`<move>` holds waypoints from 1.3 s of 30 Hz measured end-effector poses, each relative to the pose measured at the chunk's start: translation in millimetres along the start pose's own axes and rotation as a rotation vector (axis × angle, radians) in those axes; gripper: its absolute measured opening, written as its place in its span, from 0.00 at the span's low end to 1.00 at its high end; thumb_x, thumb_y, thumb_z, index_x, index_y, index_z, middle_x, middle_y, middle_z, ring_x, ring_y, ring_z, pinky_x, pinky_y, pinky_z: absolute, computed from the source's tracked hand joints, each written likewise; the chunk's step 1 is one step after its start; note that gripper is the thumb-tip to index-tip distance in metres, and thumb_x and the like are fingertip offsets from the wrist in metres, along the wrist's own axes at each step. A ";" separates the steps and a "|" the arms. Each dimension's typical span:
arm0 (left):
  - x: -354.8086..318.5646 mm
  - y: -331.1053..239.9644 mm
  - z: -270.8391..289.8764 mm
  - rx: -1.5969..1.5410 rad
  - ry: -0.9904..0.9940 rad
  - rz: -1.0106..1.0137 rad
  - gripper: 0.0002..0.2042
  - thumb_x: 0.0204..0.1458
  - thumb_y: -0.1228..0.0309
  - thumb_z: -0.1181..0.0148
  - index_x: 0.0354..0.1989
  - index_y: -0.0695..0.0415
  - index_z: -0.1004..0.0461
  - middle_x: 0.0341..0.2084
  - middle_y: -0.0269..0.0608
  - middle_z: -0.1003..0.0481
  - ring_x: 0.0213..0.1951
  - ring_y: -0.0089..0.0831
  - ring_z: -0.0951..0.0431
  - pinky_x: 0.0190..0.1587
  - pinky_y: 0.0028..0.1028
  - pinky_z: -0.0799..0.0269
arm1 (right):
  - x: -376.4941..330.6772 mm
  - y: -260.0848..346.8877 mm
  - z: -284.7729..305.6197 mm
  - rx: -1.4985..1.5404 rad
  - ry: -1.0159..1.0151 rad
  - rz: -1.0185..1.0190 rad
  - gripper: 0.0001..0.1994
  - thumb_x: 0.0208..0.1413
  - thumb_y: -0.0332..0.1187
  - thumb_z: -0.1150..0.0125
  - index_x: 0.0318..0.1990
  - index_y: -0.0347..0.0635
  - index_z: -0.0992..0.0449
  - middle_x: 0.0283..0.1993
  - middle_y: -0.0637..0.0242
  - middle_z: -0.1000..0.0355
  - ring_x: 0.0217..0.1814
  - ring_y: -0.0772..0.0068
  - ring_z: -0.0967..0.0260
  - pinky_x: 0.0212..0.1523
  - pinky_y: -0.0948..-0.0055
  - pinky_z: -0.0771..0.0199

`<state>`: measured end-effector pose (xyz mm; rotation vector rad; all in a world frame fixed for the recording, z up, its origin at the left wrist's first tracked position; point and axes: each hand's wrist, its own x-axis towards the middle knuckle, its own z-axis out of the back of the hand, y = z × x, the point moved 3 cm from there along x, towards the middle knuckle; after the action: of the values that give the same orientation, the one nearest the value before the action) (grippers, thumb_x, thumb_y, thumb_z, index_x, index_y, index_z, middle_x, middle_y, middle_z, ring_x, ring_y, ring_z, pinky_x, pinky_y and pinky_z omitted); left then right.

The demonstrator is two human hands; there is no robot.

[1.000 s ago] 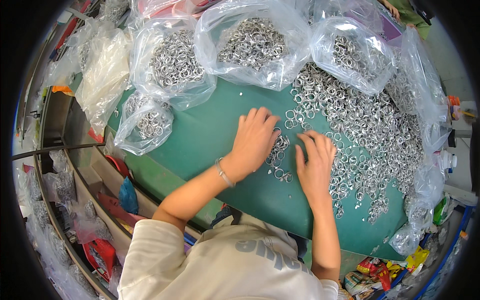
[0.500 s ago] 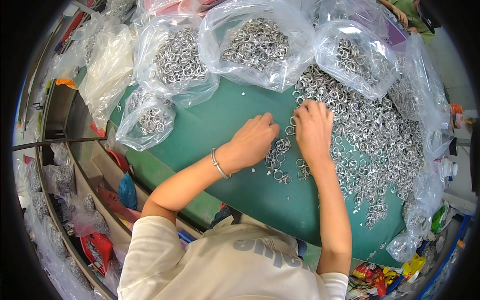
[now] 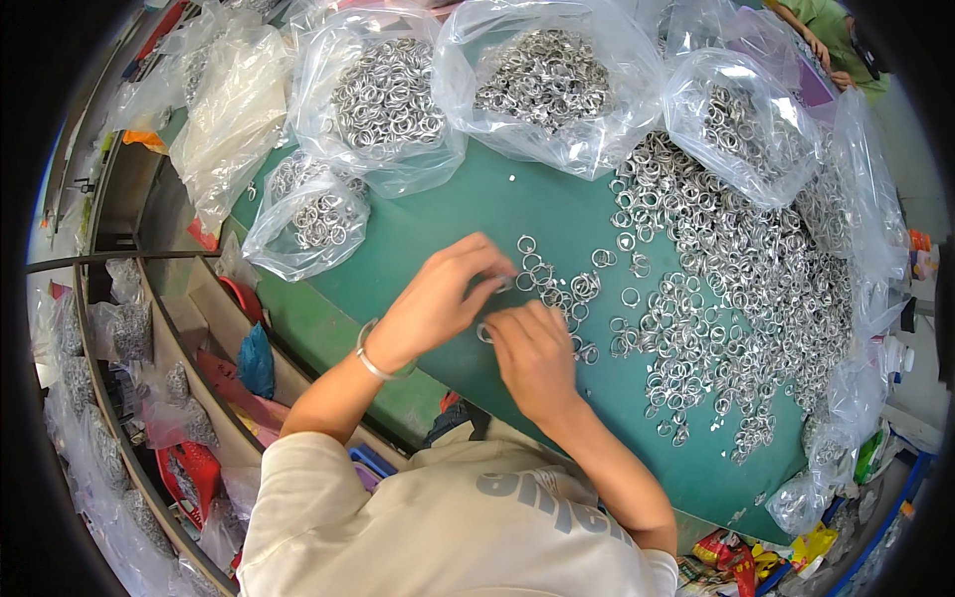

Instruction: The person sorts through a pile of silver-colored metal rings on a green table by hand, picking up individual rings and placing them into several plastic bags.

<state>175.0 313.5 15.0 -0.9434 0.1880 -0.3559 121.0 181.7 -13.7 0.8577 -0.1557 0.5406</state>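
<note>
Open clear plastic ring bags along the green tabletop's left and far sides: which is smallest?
The clear plastic bag of silver metal rings at the left edge of the green tabletop; the three far-side bags are larger.

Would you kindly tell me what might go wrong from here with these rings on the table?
The small ring cluster lies close to the right hand, so a stray brush might scatter it. Loose rings lie between this cluster and the big pile, so the two could mix. The small clear bag by the edge of the table might spill if nudged.
</note>
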 end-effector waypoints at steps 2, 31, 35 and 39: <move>-21.7 11.9 -0.3 0.085 -0.034 0.059 0.06 0.47 0.81 0.44 0.35 0.63 0.27 0.33 0.45 0.30 0.37 0.44 0.29 0.40 0.34 0.33 | 2.5 -2.9 -24.7 -0.001 0.012 0.014 0.06 0.43 0.24 0.44 0.31 0.37 0.28 0.33 0.64 0.31 0.36 0.63 0.36 0.37 0.66 0.38; 41.9 35.3 -18.3 0.336 0.062 -0.151 0.07 0.48 0.81 0.44 0.36 0.60 0.28 0.34 0.40 0.30 0.38 0.38 0.29 0.42 0.32 0.36 | 37.5 -99.1 75.4 -0.633 -0.107 -0.267 0.03 0.47 0.28 0.38 0.30 0.41 0.24 0.37 0.66 0.30 0.43 0.63 0.38 0.45 0.65 0.44; 16.8 27.4 13.9 0.090 -0.022 -0.024 0.08 0.46 0.83 0.45 0.36 0.63 0.28 0.30 0.43 0.29 0.32 0.41 0.27 0.35 0.32 0.31 | 30.8 -94.4 90.9 -0.620 -0.191 -0.280 0.03 0.49 0.27 0.40 0.32 0.40 0.26 0.35 0.65 0.28 0.41 0.63 0.36 0.45 0.65 0.43; -22.6 36.4 23.5 0.070 0.038 0.121 0.10 0.46 0.85 0.47 0.37 0.61 0.27 0.32 0.42 0.29 0.34 0.40 0.28 0.39 0.32 0.33 | 13.1 -88.7 95.2 -0.631 -0.232 -0.361 0.03 0.49 0.26 0.40 0.32 0.41 0.24 0.33 0.65 0.29 0.39 0.63 0.35 0.43 0.66 0.41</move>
<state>169.2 359.3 -1.2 -0.8522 0.2643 -0.2674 185.4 68.1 -7.2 0.3126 -0.3536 0.0345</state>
